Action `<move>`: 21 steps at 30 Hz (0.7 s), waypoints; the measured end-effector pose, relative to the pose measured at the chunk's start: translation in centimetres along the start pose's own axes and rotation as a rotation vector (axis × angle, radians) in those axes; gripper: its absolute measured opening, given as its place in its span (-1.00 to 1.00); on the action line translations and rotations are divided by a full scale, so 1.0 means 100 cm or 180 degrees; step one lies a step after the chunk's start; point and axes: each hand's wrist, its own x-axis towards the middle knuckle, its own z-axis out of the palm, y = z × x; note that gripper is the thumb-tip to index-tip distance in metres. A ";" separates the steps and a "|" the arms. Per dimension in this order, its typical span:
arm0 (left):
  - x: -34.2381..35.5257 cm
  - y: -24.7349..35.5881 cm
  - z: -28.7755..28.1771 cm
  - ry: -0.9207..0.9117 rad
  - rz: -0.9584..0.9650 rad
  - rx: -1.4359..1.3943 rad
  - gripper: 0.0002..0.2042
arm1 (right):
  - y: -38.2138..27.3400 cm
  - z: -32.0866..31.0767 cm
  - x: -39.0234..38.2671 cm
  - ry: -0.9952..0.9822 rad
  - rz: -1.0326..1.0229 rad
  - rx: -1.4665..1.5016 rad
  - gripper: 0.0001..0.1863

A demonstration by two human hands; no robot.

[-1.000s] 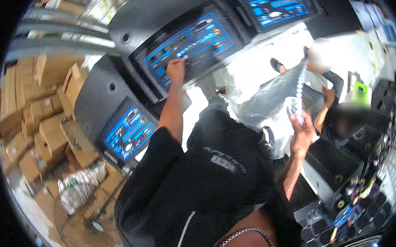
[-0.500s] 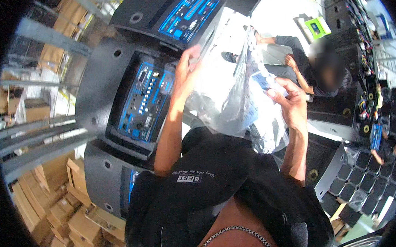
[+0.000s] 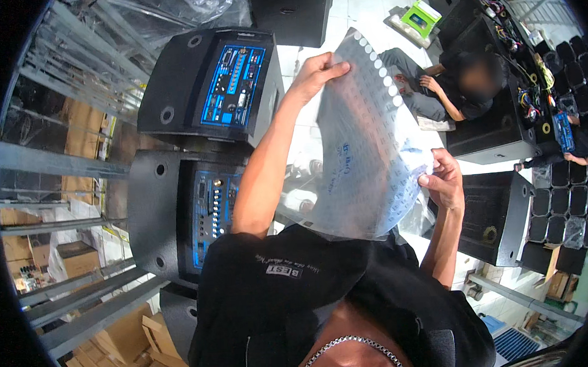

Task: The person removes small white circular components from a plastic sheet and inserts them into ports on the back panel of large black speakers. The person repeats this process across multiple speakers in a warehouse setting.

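Observation:
A translucent, limp sheet (image 3: 366,160) with faint rows of print, blue handwriting and white round dots along its far right edge is stretched out in front of my chest. My left hand (image 3: 316,77) pinches its far left corner between thumb and fingers. Lower down on the right edge, my right hand (image 3: 444,178) grips it, thumb on top. The sheet's near end hangs close to my black shirt, and its underside is hidden. Whether it is a sticker sheet or a plastic bag I cannot tell.
Black speaker cabinets with blue-lined control panels (image 3: 234,85) stand at my left, beside metal racks (image 3: 67,162) and cardboard boxes (image 3: 126,335). A person (image 3: 462,85) sits on the floor at the far right, near a green device (image 3: 422,18). Another black cabinet (image 3: 495,219) is at my right.
The crumpled sheet has been spread flatter, showing its dots and print. My left hand has moved right and away from me, onto its corner; the view has shifted too.

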 end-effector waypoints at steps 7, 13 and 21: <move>0.017 0.090 -0.022 0.0284 -0.0139 0.0940 -0.56 | -0.030 -0.024 0.076 -0.0025 0.0669 -0.1437 -0.24; 0.047 0.116 -0.008 0.0303 -0.0140 0.1518 -0.60 | -0.049 0.018 0.217 -0.0265 -0.0011 -0.1654 -0.49; 0.107 0.111 -0.021 0.0648 -0.0389 0.1974 -0.62 | -0.049 -0.009 0.306 -0.0341 0.0252 -0.1204 -0.71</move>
